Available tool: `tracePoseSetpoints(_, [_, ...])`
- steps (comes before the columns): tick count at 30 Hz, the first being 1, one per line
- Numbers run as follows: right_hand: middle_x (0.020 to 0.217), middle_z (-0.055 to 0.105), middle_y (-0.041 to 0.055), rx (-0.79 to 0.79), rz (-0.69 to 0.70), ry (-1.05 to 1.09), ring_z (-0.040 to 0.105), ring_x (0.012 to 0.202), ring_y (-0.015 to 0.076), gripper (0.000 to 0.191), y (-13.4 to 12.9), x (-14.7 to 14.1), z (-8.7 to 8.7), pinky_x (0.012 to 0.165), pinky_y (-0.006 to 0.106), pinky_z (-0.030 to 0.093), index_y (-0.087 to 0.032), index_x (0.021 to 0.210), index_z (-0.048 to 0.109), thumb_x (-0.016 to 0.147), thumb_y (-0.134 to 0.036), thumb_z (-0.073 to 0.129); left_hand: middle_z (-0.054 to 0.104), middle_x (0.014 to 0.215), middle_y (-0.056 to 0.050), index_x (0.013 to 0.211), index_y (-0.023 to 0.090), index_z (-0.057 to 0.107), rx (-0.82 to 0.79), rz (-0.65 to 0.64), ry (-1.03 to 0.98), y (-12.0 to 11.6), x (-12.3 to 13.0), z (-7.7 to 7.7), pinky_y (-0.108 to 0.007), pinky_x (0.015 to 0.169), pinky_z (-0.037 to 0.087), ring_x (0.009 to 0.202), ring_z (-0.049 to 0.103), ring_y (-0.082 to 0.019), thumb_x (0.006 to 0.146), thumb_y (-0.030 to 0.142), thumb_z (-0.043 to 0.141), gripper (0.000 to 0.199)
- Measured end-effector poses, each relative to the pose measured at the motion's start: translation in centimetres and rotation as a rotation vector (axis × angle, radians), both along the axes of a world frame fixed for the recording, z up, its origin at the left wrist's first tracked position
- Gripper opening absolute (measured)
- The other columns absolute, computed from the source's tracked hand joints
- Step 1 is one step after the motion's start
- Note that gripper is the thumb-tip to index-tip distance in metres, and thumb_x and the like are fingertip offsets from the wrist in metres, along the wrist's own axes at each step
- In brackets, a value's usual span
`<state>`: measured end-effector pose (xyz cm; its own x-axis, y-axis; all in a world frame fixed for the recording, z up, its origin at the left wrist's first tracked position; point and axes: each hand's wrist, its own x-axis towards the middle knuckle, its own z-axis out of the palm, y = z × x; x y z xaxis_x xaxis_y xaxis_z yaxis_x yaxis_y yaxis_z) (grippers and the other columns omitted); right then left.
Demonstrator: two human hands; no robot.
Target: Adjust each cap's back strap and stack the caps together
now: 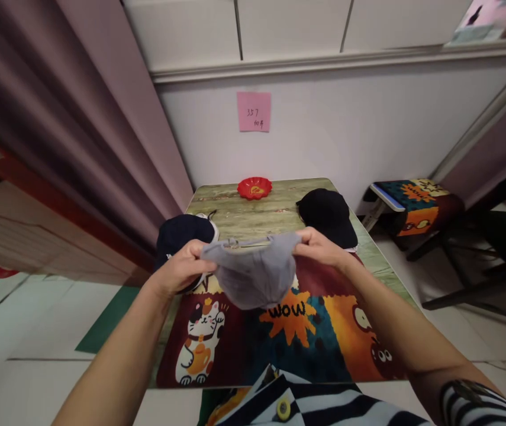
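Observation:
A grey-lavender cap (255, 275) hangs between my two hands above the table. My left hand (188, 265) pinches its left edge, and my right hand (319, 245) grips the right edge. The cap's upper rim is stretched between them, with a strap opening along it. Behind my left hand sits a dark navy cap (181, 234) with white parts, partly hidden by that hand. A black cap (327, 216) lies on the table just beyond my right hand.
The green wood-grain table (235, 216) carries a colourful cartoon mat (253, 349) at its near side. A red scalloped dish (255, 188) stands at the far edge, below a pink note (253, 111) on the wall. A stool (412, 204) is at the right, a curtain (102, 89) at the left.

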<state>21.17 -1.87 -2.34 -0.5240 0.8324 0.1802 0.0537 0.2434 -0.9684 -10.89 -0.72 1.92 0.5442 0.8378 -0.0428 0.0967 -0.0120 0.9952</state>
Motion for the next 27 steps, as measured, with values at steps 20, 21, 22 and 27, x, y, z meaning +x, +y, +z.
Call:
tracePoseSetpoints(20, [0.095, 0.077, 0.0115, -0.907, -0.139, 0.707, 0.074, 0.097, 0.0281, 0.055, -1.3, -3.7, -5.0, 0.083, 0.043, 0.059, -0.018, 0.100, 0.069, 0.092, -0.068, 0.049, 0.079, 0.103, -0.007, 0.115, 0.020, 0.075, -0.518, 0.530, -0.841, 1.3, 7.7, -6.8, -0.042, 0.106, 0.051, 0.117, 0.068, -0.028, 0.094, 0.049, 0.056, 0.040])
tracePoseSetpoints(21, [0.097, 0.078, 0.0091, -0.977, -0.147, 0.750, 0.074, 0.095, 0.0253, 0.048, -2.5, -4.4, -5.2, 0.083, 0.041, 0.060, -0.019, 0.103, 0.068, 0.092, -0.064, 0.056, 0.079, 0.106, -0.007, 0.117, 0.019, 0.074, -0.555, 0.559, -0.914, 1.7, 7.5, -6.8, -0.043, 0.108, 0.049, 0.119, 0.067, -0.028, 0.095, 0.047, 0.055, 0.040])
tracePoseSetpoints(22, [0.099, 0.078, 0.0058, -1.025, -0.182, 0.800, 0.075, 0.092, 0.0223, 0.039, -3.5, -5.1, -5.4, 0.083, 0.038, 0.060, -0.021, 0.106, 0.068, 0.090, -0.057, 0.064, 0.078, 0.109, -0.008, 0.118, 0.018, 0.074, -0.599, 0.581, -0.969, 2.0, 7.4, -6.9, -0.044, 0.110, 0.048, 0.121, 0.066, -0.029, 0.096, 0.045, 0.054, 0.040])
tracePoseSetpoints(27, [0.100, 0.079, 0.0020, -1.002, -0.446, 1.046, 0.076, 0.087, 0.0176, 0.022, -3.6, -5.6, -5.1, 0.082, 0.030, 0.061, -0.020, 0.104, 0.068, 0.084, -0.018, 0.077, 0.079, 0.107, -0.008, 0.113, 0.017, 0.075, -0.706, 0.554, -0.968, 3.3, 8.2, -7.5, -0.045, 0.111, 0.046, 0.120, 0.066, -0.027, 0.101, 0.043, 0.043, 0.042])
